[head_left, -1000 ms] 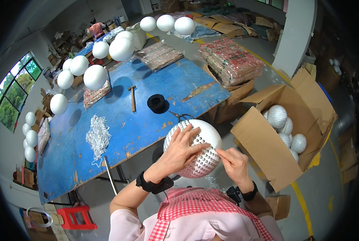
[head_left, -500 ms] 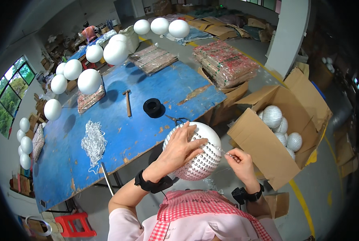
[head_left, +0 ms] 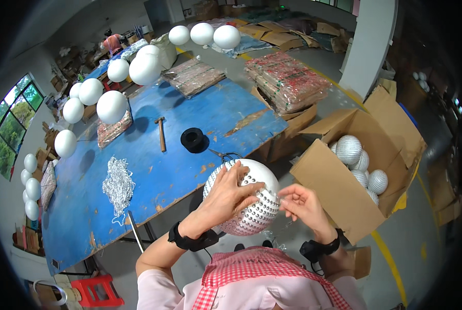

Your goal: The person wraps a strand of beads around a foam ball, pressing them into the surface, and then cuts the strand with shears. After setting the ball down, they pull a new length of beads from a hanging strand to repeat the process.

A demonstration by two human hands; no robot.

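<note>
A large white ball (head_left: 264, 174), partly wrapped in rows of silvery beads, is held in front of me at the table's near edge. My left hand (head_left: 230, 192) lies over its upper left side, fingers spread and gripping it. At the ball's right edge, my right hand (head_left: 302, 205) has its thumb and fingertips closed together on a thin bead string, whose loose part hangs below the fingers. The ball's top is bare white; its underside is hidden. Scissors (head_left: 225, 155) lie just behind the ball, partly covered by it.
On the blue table (head_left: 158, 175) are a hammer (head_left: 161, 135), a black spool (head_left: 193, 140) and a heap of silver bead strings (head_left: 118, 183). Several white balls (head_left: 112, 107) hang beyond. At right stands a cardboard box (head_left: 339, 191) with beaded balls (head_left: 349, 150). A red stool (head_left: 96, 291) stands lower left.
My right hand has moved slightly left to the ball's edge, its fingers extending more toward it. The left hand stays on the ball. The whole view has shifted a little.
</note>
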